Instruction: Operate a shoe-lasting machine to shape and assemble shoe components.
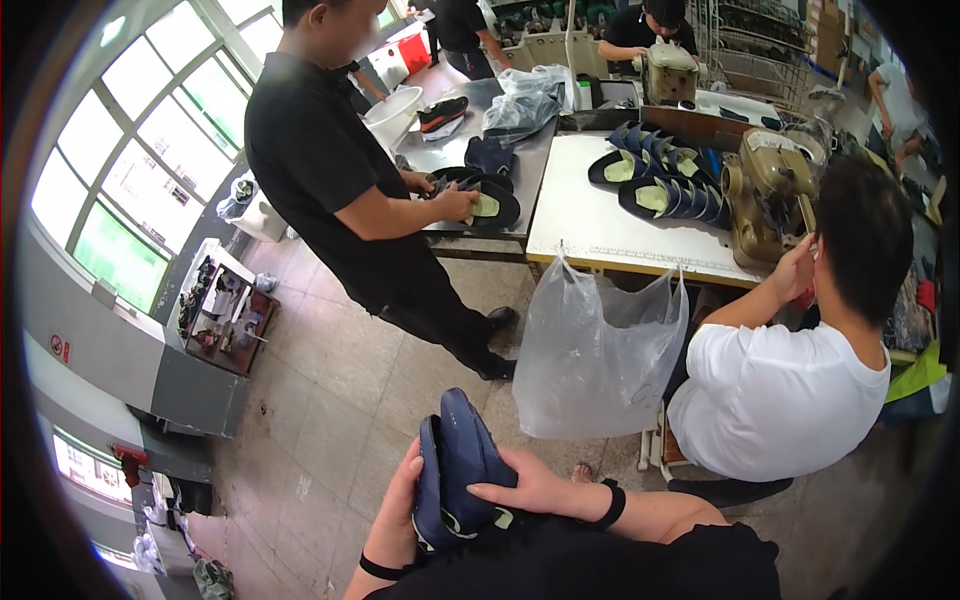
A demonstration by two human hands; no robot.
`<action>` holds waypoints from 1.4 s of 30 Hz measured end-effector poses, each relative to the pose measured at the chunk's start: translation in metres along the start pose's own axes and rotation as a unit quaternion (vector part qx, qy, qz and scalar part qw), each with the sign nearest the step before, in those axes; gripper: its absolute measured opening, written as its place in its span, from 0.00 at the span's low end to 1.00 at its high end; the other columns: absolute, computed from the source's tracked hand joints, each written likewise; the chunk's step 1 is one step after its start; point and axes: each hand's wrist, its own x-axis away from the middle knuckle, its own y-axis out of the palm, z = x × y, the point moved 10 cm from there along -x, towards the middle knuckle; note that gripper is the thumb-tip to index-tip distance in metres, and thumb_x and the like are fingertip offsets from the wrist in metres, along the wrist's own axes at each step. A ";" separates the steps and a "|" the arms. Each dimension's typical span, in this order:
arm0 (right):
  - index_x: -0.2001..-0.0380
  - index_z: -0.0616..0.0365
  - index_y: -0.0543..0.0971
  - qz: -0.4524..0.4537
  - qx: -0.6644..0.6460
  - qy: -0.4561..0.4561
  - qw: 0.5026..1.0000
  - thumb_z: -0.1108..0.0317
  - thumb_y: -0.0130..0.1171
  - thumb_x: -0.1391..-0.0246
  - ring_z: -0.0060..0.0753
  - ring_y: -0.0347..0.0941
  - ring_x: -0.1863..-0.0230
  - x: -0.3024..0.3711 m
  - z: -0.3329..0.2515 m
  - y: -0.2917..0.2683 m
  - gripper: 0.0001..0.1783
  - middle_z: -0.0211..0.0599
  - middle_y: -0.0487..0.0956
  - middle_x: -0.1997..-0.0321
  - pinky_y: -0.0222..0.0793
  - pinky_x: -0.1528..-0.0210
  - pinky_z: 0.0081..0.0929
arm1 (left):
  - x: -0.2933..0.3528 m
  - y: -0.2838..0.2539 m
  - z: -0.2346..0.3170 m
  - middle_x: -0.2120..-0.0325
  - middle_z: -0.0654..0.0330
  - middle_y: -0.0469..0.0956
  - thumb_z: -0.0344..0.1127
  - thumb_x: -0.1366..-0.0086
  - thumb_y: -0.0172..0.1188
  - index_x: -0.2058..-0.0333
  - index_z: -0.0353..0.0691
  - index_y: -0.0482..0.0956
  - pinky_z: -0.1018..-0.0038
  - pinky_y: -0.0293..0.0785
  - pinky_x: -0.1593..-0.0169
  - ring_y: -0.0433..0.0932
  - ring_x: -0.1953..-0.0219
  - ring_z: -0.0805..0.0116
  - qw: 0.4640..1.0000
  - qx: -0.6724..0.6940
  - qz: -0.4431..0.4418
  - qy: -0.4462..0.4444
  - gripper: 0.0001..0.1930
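Observation:
Low in front of my body I hold a small bundle of dark blue shoe uppers (455, 450), with pale green lining showing at the lower edge. My left hand (402, 492) is closed round the bundle's left side. From the right, my right hand (530, 482) grips it, thumb lying across the blue face. How many pieces are in the bundle I cannot tell. Both my wrists wear black bands.
A co-worker in black handles similar uppers (488, 205) at a metal table (510, 240). Beside them, a white worktable (580, 235) bears more uppers (682, 200) and a sewing machine (768, 195). A plastic bag (595, 360) hangs from its edge, near a seated person in white (780, 400).

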 end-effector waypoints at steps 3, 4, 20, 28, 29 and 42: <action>0.43 0.67 0.67 0.000 0.015 0.003 1.000 0.57 0.63 0.44 0.34 0.75 0.48 -0.002 0.004 0.001 0.32 0.48 0.77 0.49 0.68 0.44 0.31 | 0.003 0.007 0.006 0.39 0.50 0.64 0.48 0.34 0.52 0.34 0.35 0.55 0.68 0.63 0.36 0.67 0.39 0.61 1.000 -0.017 0.007 0.011 0.35; 0.43 0.67 0.67 -0.002 0.016 0.002 1.000 0.57 0.63 0.44 0.34 0.75 0.48 -0.003 0.004 0.001 0.32 0.48 0.77 0.49 0.68 0.44 0.31 | 0.005 0.014 0.009 0.39 0.50 0.64 0.48 0.34 0.52 0.34 0.35 0.55 0.68 0.63 0.36 0.67 0.39 0.61 1.000 -0.016 0.007 0.013 0.35; 0.44 0.66 0.70 0.064 -0.001 0.008 0.998 0.60 0.63 0.44 0.28 0.74 0.49 0.001 0.005 -0.025 0.29 0.40 0.78 0.51 0.68 0.45 0.28 | -0.048 -0.018 -0.006 0.49 0.58 0.75 0.42 0.30 0.50 0.43 0.31 0.70 0.76 0.68 0.43 0.73 0.47 0.72 0.978 -0.204 -0.021 0.029 0.23; 0.55 0.68 0.74 0.303 0.055 -0.103 0.946 0.65 0.63 0.45 0.21 0.74 0.62 -0.030 -0.053 -0.149 0.20 0.37 0.80 0.62 0.72 0.59 0.22 | -0.155 0.072 0.033 0.63 0.60 0.79 0.48 0.32 0.56 0.48 0.34 0.74 0.81 0.73 0.59 0.77 0.63 0.77 0.972 -0.229 -0.017 0.041 0.23; 0.57 0.67 0.75 0.314 0.070 -0.108 0.941 0.64 0.64 0.47 0.21 0.74 0.64 -0.027 -0.051 -0.152 0.19 0.37 0.80 0.64 0.72 0.60 0.22 | -0.164 0.070 0.040 0.66 0.59 0.79 0.47 0.32 0.58 0.49 0.34 0.74 0.82 0.73 0.61 0.76 0.65 0.77 0.958 -0.277 -0.004 0.079 0.23; 0.74 0.62 0.76 0.352 0.501 0.014 0.790 0.57 0.67 0.53 0.54 0.75 0.73 -0.128 -0.053 -0.181 0.18 0.48 0.77 0.75 0.68 0.72 0.38 | -0.310 0.039 0.006 0.64 0.50 0.76 0.66 0.41 0.59 0.57 0.27 0.70 0.77 0.74 0.61 0.76 0.61 0.68 0.959 -0.269 -0.070 -0.046 0.38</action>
